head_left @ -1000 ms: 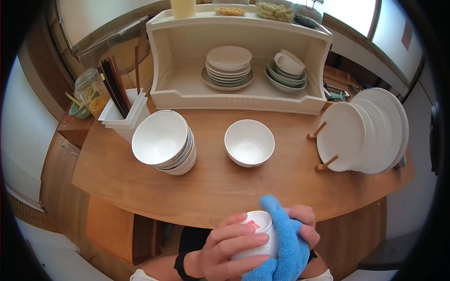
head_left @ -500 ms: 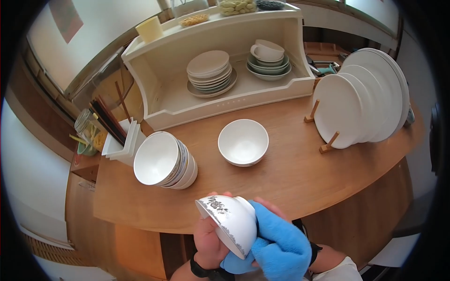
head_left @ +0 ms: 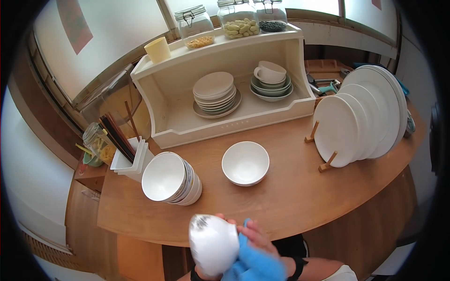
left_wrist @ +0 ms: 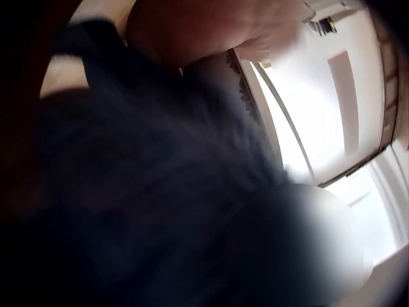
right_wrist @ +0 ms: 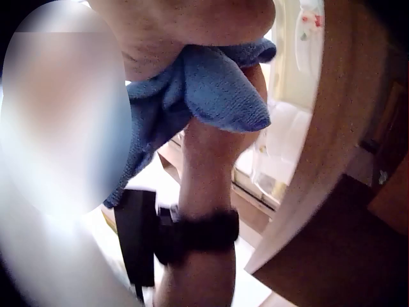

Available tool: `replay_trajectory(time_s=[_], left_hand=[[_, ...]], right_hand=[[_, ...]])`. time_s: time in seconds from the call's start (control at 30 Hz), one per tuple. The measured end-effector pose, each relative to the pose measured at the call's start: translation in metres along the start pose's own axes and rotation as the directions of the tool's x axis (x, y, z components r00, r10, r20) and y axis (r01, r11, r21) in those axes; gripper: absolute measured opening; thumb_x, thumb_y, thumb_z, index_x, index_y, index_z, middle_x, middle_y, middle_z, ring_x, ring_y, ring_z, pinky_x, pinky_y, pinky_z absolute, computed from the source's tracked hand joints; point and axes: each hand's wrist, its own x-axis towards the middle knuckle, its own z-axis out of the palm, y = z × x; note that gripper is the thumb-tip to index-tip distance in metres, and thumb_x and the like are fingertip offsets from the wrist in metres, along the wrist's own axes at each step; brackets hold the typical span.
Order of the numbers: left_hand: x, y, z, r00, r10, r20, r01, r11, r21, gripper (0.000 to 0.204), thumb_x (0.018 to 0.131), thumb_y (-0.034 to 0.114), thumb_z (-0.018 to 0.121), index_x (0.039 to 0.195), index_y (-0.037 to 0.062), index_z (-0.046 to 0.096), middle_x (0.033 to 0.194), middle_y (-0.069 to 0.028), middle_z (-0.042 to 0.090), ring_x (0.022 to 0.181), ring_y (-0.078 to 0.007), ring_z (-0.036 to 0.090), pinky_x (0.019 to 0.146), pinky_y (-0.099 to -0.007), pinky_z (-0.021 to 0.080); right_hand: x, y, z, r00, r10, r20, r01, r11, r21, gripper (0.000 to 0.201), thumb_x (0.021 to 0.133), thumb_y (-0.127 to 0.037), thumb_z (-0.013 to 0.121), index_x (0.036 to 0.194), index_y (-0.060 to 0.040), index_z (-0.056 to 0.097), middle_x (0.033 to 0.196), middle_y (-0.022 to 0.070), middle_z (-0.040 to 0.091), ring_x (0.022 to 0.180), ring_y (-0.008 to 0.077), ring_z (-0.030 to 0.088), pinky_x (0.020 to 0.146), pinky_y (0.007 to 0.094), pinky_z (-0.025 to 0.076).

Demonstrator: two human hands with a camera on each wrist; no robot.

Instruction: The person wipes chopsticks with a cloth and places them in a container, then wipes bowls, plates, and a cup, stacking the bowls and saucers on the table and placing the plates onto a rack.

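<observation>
Bowl [head_left: 213,246] motion-blurred, rim pattern smeared, inside hidden. Left hand [head_left: 205,273] mostly behind bowl; strap [head_left: 196,275] cut by bottom edge. Right hand [head_left: 257,238] blurred, partly covered by cloth [head_left: 258,264]; cloth also blurred, cut at bottom. Middle jar [head_left: 239,23] cut by top edge. Shelf [head_left: 180,138] lettering too small to read. Left wrist view: mostly dark blur. Right wrist: pale blurred oval over left side.

Plates [head_left: 349,124] stand racked; jars [head_left: 239,25] top the shelf [head_left: 234,125].
</observation>
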Motion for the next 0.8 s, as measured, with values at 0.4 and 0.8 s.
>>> replay_trajectory(time_s=[0.4, 0.8], left_hand=[[-0.031, 0.019, -0.021, 0.962, -0.082, -0.259, 0.112, 0.988, 0.103, 0.051, 0.092, 0.036, 0.058, 0.132, 0.0072, 0.048, 0.131, -0.02, 0.049, 0.126, -0.0337, 0.045, 0.108, -0.046, 0.037], [0.005, -0.018, -0.014, 0.998, -0.021, 0.066, 0.022, 1.0, -0.011, 0.055, 0.091, 0.04, 0.057, 0.129, 0.0019, 0.049, 0.124, -0.0191, 0.056, 0.12, -0.0358, 0.051, 0.103, -0.0464, 0.042]], right_hand=[[0.043, -0.014, -0.03, 0.827, 0.384, 0.41, -0.547, 0.718, 0.43, 0.066, 0.097, -0.039, 0.049, 0.146, 0.0004, 0.028, 0.15, 0.0152, 0.033, 0.138, 0.0209, 0.032, 0.114, 0.0359, 0.023], [-0.005, -0.036, -0.026, 0.997, 0.052, 0.049, -0.036, 0.958, -0.285, 0.035, 0.076, -0.011, 0.07, 0.11, -0.0064, 0.065, 0.128, 0.0214, 0.053, 0.119, 0.0393, 0.049, 0.1, 0.0456, 0.042]])
